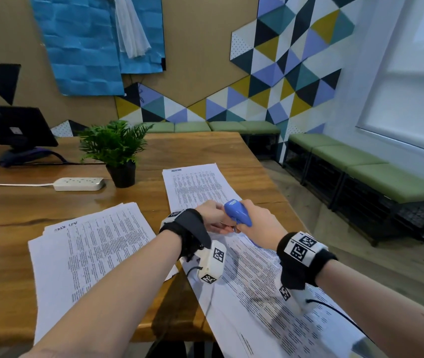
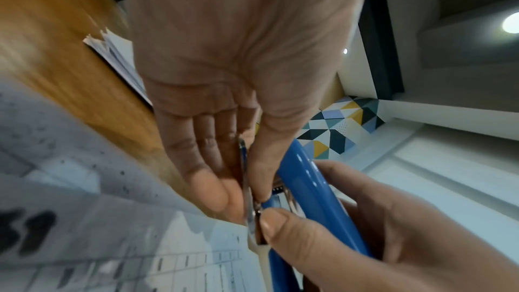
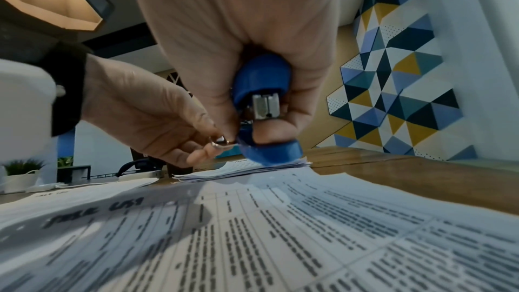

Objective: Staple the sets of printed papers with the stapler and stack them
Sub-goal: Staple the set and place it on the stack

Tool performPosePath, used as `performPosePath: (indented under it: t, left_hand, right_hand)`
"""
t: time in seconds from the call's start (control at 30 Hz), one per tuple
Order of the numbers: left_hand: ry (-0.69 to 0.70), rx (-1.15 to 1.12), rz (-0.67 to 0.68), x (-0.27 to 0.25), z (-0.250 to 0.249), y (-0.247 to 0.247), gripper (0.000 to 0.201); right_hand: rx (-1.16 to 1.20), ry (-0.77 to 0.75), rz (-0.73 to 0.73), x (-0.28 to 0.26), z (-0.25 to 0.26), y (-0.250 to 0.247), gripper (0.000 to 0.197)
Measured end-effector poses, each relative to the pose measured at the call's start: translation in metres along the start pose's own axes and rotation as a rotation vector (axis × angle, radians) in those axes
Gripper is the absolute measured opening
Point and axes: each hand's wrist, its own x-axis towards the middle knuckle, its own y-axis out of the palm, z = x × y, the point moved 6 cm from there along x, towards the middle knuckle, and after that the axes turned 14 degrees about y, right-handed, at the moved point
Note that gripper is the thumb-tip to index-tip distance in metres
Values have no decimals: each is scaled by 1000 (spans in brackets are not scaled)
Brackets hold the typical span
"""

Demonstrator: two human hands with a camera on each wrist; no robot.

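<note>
A blue stapler point(image 1: 237, 212) is held above the near set of printed papers point(image 1: 257, 285), gripped by my right hand point(image 1: 256, 221). In the right wrist view the right hand point(image 3: 250, 125) wraps the stapler point(image 3: 261, 74), whose metal front faces the camera. My left hand point(image 1: 212, 215) meets it from the left. Its thumb and fingers point(image 2: 222, 197) pinch a thin metal part point(image 2: 248, 208) at the stapler's point(image 2: 309, 185) lower end, also visible from the right wrist point(image 3: 219, 141). A fanned paper stack point(image 1: 89, 249) lies to the left, another stack point(image 1: 195, 184) beyond the hands.
A potted fern point(image 1: 115, 148), a white power strip point(image 1: 78, 183) with its cord and a dark screen on a stand point(image 1: 14, 127) stand at the back of the wooden table point(image 1: 12, 208). The table's right edge point(image 1: 270, 177) runs close by. Green benches point(image 1: 360, 164) line the wall.
</note>
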Motion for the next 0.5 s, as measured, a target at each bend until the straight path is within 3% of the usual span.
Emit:
performPosePath:
  t: [0.2,0.3,0.37,0.5]
  left_hand:
    - [-39,-80,6,0,-3,-6,8]
    - [-13,-42,2,1,-6,-8,17]
    - [9,-59,-6,0,-6,-10,8]
    - [73,5,-107,-1,-12,-25,4]
  right_hand:
    - [-50,27,-11,-1,-7,-3,46]
    - [-108,17,24,-2,-12,-3,48]
    - [-81,21,76,-1,-18,-5,50]
    - [-148,25,145,4,-35,-16,46]
